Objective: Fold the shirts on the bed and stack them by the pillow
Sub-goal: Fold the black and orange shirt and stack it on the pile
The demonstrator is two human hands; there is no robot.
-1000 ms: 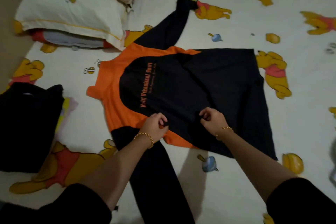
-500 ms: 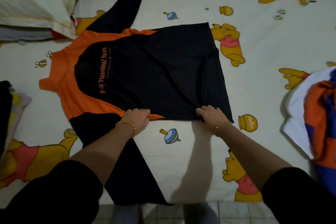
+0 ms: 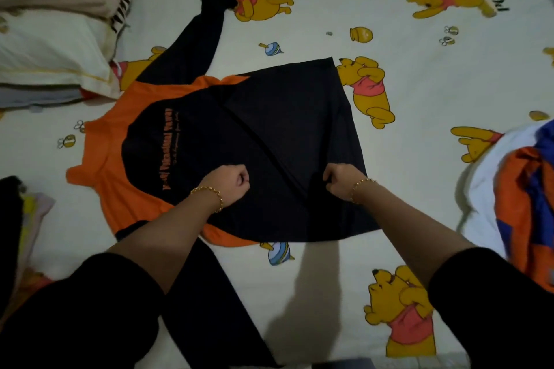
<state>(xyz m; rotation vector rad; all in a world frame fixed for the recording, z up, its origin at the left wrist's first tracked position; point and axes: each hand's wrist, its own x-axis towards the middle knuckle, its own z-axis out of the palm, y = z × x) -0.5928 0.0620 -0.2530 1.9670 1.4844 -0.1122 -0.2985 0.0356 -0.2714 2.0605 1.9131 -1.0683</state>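
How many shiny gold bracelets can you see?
2. One thin gold chain bracelet circles the left wrist, the other the right wrist, both over the black and orange shirt. Sleeves could hide more.

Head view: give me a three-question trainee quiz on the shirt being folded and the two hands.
1. True or false: the left hand and the right hand both grip the black-and-orange shirt.
2. Multiple choice: the pillow lies A) at the picture's upper left, B) at its lower right, C) under the shirt.
3. Short answer: is the shirt's far sleeve folded in or stretched out?
Key: 1 true; 2 A; 3 stretched out.
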